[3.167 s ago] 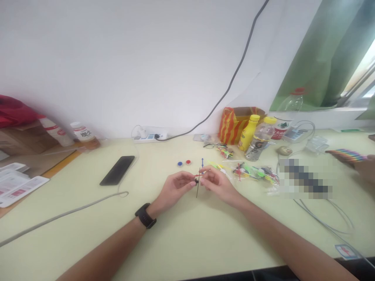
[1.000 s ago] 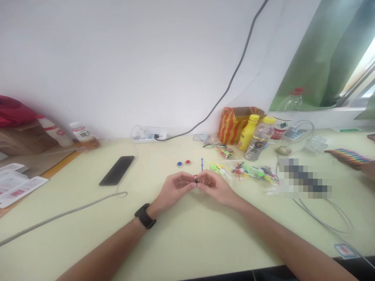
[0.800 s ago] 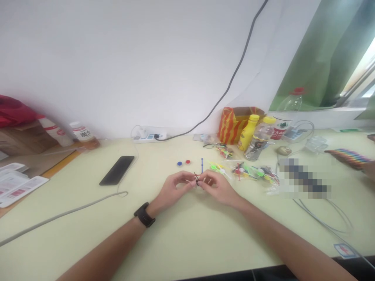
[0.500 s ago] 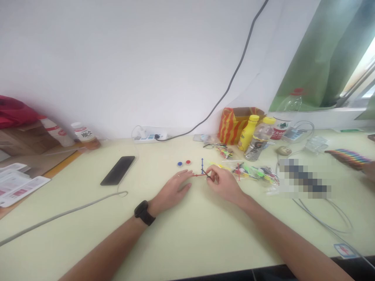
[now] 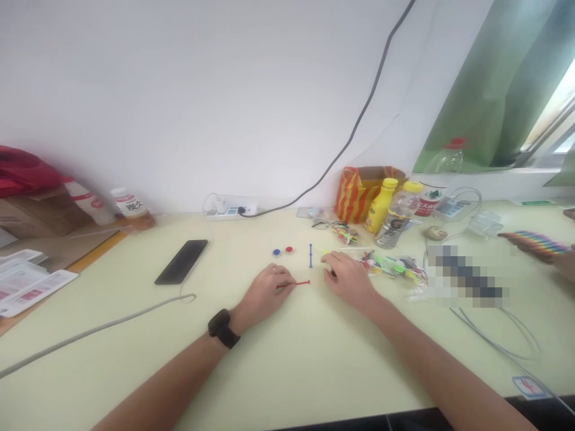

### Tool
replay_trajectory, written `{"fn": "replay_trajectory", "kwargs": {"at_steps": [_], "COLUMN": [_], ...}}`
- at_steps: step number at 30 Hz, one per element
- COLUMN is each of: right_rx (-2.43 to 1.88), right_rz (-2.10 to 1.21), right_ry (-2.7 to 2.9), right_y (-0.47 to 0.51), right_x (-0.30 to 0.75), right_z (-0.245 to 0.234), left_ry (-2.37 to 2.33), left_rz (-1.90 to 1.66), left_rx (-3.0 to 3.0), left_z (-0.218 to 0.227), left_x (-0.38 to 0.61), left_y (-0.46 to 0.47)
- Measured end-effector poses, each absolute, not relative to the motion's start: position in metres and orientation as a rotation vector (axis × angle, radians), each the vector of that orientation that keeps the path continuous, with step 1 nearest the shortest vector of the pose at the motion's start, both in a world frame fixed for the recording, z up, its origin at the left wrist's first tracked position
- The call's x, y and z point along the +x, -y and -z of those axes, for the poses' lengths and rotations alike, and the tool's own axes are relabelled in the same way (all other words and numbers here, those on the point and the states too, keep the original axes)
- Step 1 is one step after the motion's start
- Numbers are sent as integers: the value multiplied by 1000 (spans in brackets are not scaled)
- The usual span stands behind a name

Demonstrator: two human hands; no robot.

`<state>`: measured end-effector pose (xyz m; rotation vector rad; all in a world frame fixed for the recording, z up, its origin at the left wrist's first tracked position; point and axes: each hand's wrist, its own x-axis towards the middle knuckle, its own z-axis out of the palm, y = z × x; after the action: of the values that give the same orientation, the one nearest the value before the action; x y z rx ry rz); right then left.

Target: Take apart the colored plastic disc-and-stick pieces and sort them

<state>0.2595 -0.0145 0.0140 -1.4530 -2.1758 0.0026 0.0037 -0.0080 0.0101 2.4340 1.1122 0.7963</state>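
My left hand (image 5: 265,294), with a ring and a black watch on the wrist, is closed on a thin red plastic stick (image 5: 303,282) whose knobbed end points right. My right hand (image 5: 348,276) curls low over the table to the right. A bit of a dark stick (image 5: 333,273) shows at its fingertips; most of it is hidden. Between the hands, slightly farther off, a blue notched stick (image 5: 311,256) lies apart from both. Beyond my left hand lie a small blue round piece (image 5: 277,252) and a red round piece (image 5: 289,249).
Bags of colourful plastic parts (image 5: 398,268) lie right of my right hand. Behind stand a yellow bottle (image 5: 381,206), a clear bottle (image 5: 398,224) and a striped bag (image 5: 353,194). A phone (image 5: 182,261) lies left. Another person's hand (image 5: 566,261) shows at the right edge.
My left hand has closed on the red stick and drawn it nearer, away from the blue stick. My right hand has moved right with the dark stick, off the blue one.
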Motion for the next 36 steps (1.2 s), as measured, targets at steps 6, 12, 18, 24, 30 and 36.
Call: {"fn": "replay_trajectory", "kwargs": {"at_steps": [6, 12, 18, 24, 30, 36], "right_rx": [-1149, -1117, -1122, -1168, -1247, -1317], "right_rz": [-243, -235, -261, -364, -352, -407], "right_ry": [2293, 2356, 2337, 2214, 2036, 1895], "right_y": [27, 31, 29, 27, 25, 29], "right_x": [245, 240, 241, 242, 245, 244], "right_z": [-11, -10, -10, -11, -16, -18], "left_ry": [-1200, -1183, -1120, -1208, -1154, -1266], "left_rz": [-849, -849, -928, -974, -911, -927], "left_rx": [2410, 2294, 2091, 2064, 2168, 2192], "left_z": [-4, -9, -15, -17, -19, -12], "left_x": [0, 0, 7, 5, 5, 3], "left_y": [2, 4, 9, 6, 10, 6]}}
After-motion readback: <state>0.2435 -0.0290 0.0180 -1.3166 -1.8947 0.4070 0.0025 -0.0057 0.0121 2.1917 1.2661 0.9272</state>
